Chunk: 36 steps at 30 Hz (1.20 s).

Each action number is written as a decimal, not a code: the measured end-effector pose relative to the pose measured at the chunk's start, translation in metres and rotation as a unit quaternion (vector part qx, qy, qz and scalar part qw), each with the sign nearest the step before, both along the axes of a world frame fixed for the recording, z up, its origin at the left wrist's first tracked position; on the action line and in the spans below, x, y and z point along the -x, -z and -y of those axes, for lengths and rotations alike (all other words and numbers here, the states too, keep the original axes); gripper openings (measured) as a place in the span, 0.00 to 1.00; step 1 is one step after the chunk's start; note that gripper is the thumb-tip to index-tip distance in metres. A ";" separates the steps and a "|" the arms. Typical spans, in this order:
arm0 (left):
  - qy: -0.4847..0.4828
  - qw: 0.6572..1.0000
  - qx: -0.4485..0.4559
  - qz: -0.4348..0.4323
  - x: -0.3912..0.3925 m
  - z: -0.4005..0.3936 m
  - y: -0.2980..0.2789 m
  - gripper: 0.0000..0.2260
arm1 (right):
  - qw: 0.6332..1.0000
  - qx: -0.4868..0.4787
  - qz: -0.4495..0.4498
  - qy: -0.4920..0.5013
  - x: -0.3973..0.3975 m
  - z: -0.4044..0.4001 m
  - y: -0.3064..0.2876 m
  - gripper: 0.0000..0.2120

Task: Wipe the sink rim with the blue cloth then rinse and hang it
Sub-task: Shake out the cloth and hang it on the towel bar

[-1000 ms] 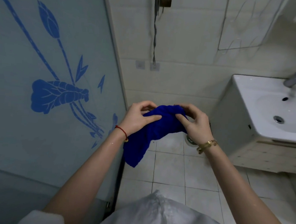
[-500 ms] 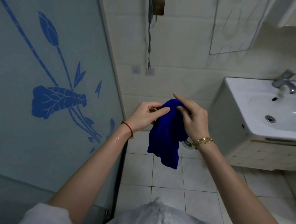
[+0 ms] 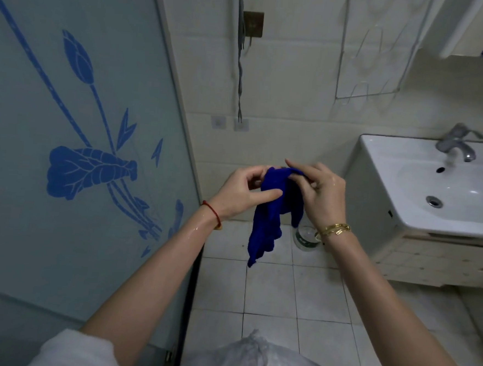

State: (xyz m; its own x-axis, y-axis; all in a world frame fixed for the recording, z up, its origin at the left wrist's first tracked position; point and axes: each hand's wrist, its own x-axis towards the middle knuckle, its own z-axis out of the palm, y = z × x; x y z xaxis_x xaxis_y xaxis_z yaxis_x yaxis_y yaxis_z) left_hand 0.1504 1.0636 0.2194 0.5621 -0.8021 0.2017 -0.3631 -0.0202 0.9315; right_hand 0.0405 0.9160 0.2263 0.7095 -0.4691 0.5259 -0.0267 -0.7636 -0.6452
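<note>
Nearest the camera, a pale garment (image 3: 253, 361) fills the bottom edge, and two bare forearms reach forward from it over the white tiled floor (image 3: 272, 293). Further out, the left hand (image 3: 241, 195), with a red cord (image 3: 211, 210) at its wrist, pinches the blue cloth (image 3: 272, 213) between thumb and fingers, while the right hand (image 3: 321, 194), wearing a gold bracelet (image 3: 335, 228), grips the cloth's bunched top from the other side. So the cloth is held in the air between both hands, its loose end drooping toward the floor. Beyond, to the right and well apart from the cloth, stands the white sink (image 3: 385, 153) with its metal faucet (image 3: 457, 142). A frosted panel with blue flowers (image 3: 66, 142) covers the left, and the tiled wall (image 3: 293, 72) rises behind.
</note>
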 end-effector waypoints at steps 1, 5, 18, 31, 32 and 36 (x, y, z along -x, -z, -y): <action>-0.005 1.000 -0.002 -0.007 0.001 0.001 0.000 0.08 | 1.000 -0.006 0.001 -0.009 -0.001 0.002 -0.001 0.12; -0.018 0.999 -0.010 -0.027 0.003 0.001 -0.001 0.08 | 1.000 -0.019 -0.002 -0.018 0.000 0.007 -0.003 0.08; -0.035 0.993 -0.091 0.068 -0.028 -0.030 -0.001 0.12 | 0.978 -0.196 -0.059 -0.038 0.019 0.050 -0.017 0.09; -0.098 0.991 -0.086 -0.021 -0.050 -0.047 -0.026 0.10 | 0.970 -0.212 -0.099 -0.067 0.027 0.088 -0.016 0.11; -0.103 0.991 -0.072 -0.043 -0.051 -0.049 -0.025 0.11 | 0.966 -0.229 -0.099 -0.074 0.028 0.088 -0.017 0.10; -0.104 0.989 0.002 -0.109 -0.050 -0.053 -0.022 0.12 | 0.951 -0.273 -0.119 -0.083 0.030 0.090 -0.017 0.04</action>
State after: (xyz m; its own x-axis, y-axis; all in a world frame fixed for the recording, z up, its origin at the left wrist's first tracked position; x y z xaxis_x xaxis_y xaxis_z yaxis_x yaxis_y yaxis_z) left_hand 0.2004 1.1162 0.2418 0.7455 -0.6637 0.0600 -0.1422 -0.0705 0.9873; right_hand 0.0104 0.8264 0.2436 0.8657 -0.4980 0.0512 -0.1301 -0.3225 -0.9376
